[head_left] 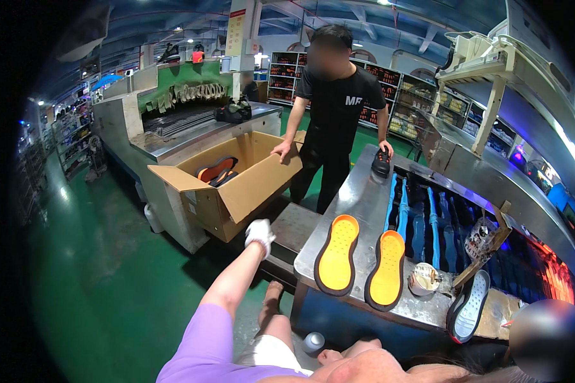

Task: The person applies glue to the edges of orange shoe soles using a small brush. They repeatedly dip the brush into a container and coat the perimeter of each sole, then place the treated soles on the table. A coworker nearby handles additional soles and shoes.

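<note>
Your left hand [259, 232], white glove, is stretched out past the desk's left edge toward the box [236, 182]. It looks loosely curled and holds nothing that I can see. It hangs just short of the box's near flap, not touching. Right hand isn't in view, so can't tell its state.

Step, as I read it: a reach to the box, between soles. Inside the box lie at least two soles [216, 171], orange and dark, toward its far-left corner. A move into the box calls for a long reach over the near wall; the raised flap sits in the way.

On the desk [358, 198], near edge: two orange soles side by side, left one [336, 254], right one [386, 269], orange faces up, apart from each other. Just right of them a small open tin [423, 279]. At the near right corner a white sole [470, 305] hangs over the edge.

Far end of the desk: another person [336, 108] in black, one hand on the box's far flap, the other on a dark shoe [381, 162]. Blue rails [428, 217] run along the desk's right side, glowing orange further right.
</note>
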